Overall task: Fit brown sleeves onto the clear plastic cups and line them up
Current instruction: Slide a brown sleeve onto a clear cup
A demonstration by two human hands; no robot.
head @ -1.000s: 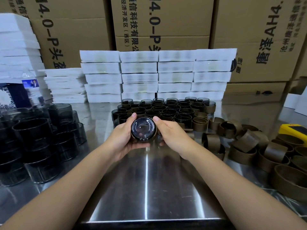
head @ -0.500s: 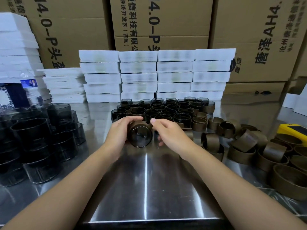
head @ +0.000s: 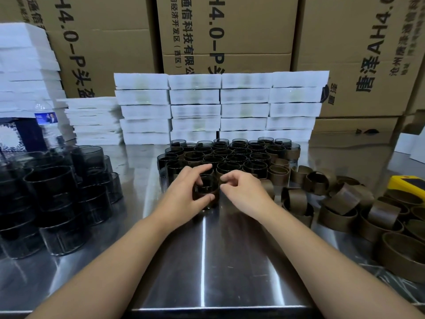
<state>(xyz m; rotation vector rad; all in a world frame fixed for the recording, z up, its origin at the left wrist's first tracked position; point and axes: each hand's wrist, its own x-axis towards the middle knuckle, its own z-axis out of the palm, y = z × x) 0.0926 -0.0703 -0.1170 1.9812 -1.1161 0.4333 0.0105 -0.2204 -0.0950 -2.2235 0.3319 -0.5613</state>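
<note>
Because the sleeved cup (head: 205, 189) must join the lined-up cups (head: 232, 155), the left hand (head: 184, 196) grips it upright on the table (head: 202, 261), just before their front row. The right hand (head: 245, 192) curls beside it; whether it pinches the sleeve (head: 212, 195) I cannot tell.

We count twenty flat white boxes (head: 195, 111) at upper centre, in four stacks of five. We also count one yellow block (head: 407, 187) at the right edge and one smoky clear plastic cup in a brown sleeve (head: 205, 189) apart at centre. The grouped sleeved cups (head: 230, 157), bare smoky cups (head: 50, 187) at left and loose brown sleeve bands (head: 340, 199) at right overlap beyond our counting.
</note>
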